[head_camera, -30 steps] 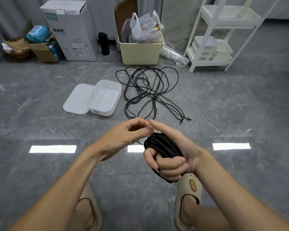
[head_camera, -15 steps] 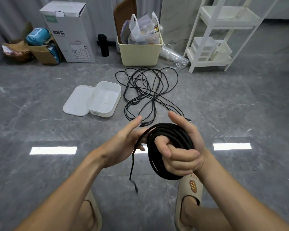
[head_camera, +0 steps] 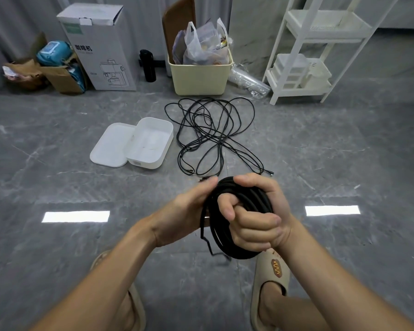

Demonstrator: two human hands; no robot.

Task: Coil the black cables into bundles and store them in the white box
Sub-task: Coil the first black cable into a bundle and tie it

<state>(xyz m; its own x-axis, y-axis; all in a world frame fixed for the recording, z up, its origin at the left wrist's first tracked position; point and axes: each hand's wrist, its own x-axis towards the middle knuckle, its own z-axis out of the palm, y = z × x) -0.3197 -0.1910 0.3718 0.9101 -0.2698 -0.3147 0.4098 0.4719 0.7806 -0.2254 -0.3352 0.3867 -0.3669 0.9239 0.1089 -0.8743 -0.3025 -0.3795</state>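
Head view: right hand [head_camera: 253,218] fisted through coiled black cable [head_camera: 239,244] above floor, left hand [head_camera: 184,216] steadying coil's side, grasp unclear. Loose tail [head_camera: 207,240] dangling, liable to unwind. White box [head_camera: 151,142] open beyond, beside loose cables [head_camera: 210,130].

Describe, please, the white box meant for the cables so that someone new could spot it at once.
Start at the cream bin stuffed with plastic bags by the back wall, then look nearer and left on the grey floor. The white box lies open there, its lid flat on its left and the loose black cables on its right. It alone is low, shallow and round-cornered.
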